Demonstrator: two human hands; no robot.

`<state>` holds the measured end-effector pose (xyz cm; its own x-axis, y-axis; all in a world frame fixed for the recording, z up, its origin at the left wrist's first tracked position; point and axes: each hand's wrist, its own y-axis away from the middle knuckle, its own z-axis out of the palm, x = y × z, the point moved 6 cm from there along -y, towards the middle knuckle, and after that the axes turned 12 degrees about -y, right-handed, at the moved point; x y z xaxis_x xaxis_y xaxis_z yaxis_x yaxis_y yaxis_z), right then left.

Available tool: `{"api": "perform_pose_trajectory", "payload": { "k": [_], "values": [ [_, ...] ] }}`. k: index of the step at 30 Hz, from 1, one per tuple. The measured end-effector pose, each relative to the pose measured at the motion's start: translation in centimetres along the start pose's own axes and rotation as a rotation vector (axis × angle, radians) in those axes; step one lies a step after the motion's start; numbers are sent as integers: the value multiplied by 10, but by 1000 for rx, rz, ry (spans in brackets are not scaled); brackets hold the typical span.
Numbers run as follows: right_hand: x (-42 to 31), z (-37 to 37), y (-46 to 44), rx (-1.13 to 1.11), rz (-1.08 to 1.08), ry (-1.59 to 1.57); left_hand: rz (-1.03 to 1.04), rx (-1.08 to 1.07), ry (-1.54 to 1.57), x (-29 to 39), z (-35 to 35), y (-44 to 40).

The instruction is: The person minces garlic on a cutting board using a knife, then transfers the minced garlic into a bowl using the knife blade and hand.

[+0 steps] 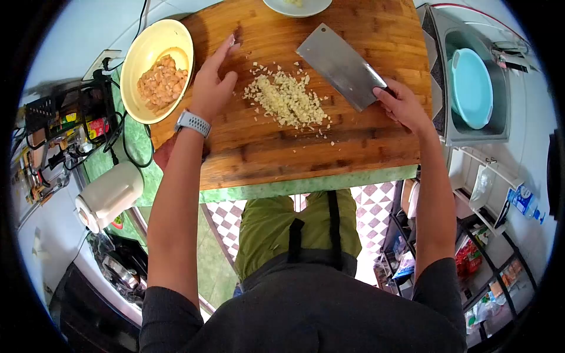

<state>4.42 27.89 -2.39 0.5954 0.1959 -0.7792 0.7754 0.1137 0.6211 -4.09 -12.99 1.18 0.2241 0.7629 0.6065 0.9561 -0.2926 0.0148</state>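
Note:
My right hand grips the handle of a cleaver, whose broad blade lies flat or nearly flat over the board and points up and left. Left of the blade, a pile of finely chopped garlic-like pale bits spreads across the wooden cutting board. My left hand is empty, fingers apart, between the pile and a yellow bowl. Small chunks of raw pinkish meat fill the bottom of that bowl. The cleaver's handle is mostly hidden by my right fingers.
A white dish sits at the board's far edge. To the right is a metal sink holding a light blue basin. A white kettle-like appliance and black cables lie at left.

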Motion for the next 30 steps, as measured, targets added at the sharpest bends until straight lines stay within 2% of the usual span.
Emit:
{"api": "perform_pose_trajectory", "payload": {
  "k": [4, 5, 7, 9, 10, 12, 13, 15, 16, 18, 22, 25, 27, 28, 30],
  "values": [
    [-7, 10, -23, -43, -13, 103, 15, 93, 10, 4, -7, 26],
    [-15, 15, -34, -27, -151, 229, 26, 115, 8, 5, -8, 32],
    [-40, 33, -40, -15, -291, 357, 15, 113, -1, 5, -10, 46],
    [-55, 57, -47, -148, -159, 249, 2, 110, -7, 7, -11, 59],
    [-57, 63, -55, -153, -160, 253, -31, 98, 3, 9, -12, 63],
    [-68, 74, -69, -140, -411, 480, -70, 87, 14, 10, -13, 74],
    [-65, 77, -72, -144, -412, 482, -51, 101, -61, 12, -14, 77],
    [-75, 84, -68, -145, -598, 512, -35, 119, -133, 15, -14, 85],
    [-80, 82, -65, -146, -598, 518, -62, 112, -107, 14, -12, 89],
    [-84, 79, -53, -260, -467, 603, -86, 107, -78, 15, -7, 95],
    [-81, 56, -9, -170, -426, 675, -69, 120, -82, 19, -2, 100],
    [-42, 34, 23, -17, -376, 552, -55, 101, -85, 22, 2, 97],
    [-13, 22, 49, 185, -306, 396, -41, 85, -94, 25, 7, 93],
    [6, 23, 58, 199, -306, 395, -32, 76, -69, 27, 10, 92],
    [56, 20, 69, 297, -137, 142, -7, 62, -41, 30, 18, 89]
  ]
}}
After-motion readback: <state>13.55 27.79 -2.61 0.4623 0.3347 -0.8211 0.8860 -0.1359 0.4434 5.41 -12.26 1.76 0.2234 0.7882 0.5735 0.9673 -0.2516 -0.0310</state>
